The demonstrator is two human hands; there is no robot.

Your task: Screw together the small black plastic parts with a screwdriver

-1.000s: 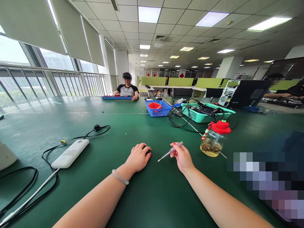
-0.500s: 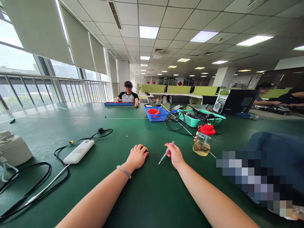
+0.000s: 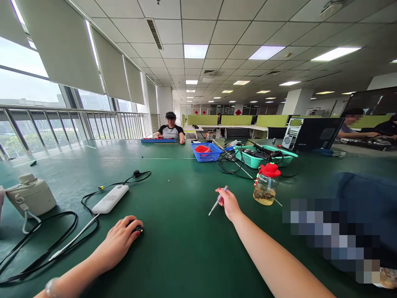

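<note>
My left hand (image 3: 122, 238) rests low over the table at the left, its fingers curled over a small black object (image 3: 139, 227). Most of that object is hidden under the fingers, so its kind does not show. In my right hand (image 3: 229, 203) is a slim screwdriver (image 3: 216, 202) with a clear purplish handle, gripped between thumb and fingers. Its metal tip points down and to the left, close to the green tabletop (image 3: 180, 248). Right of this hand stands a glass jar (image 3: 264, 190) with a red lid and pale yellow liquid.
A white power bank (image 3: 111, 199) with black and white cables lies left, beside a pale bottle (image 3: 32, 192). Farther back are a blue basket (image 3: 207, 156) and a teal basket (image 3: 251, 160) of cables. A dark blue cloth item (image 3: 366, 186) lies right. Another person (image 3: 170, 130) sits opposite.
My left hand has moved left and toward me, away from the right hand, with the small black object still under its fingers. The right hand and screwdriver have hardly moved. The view has tilted slightly up.
</note>
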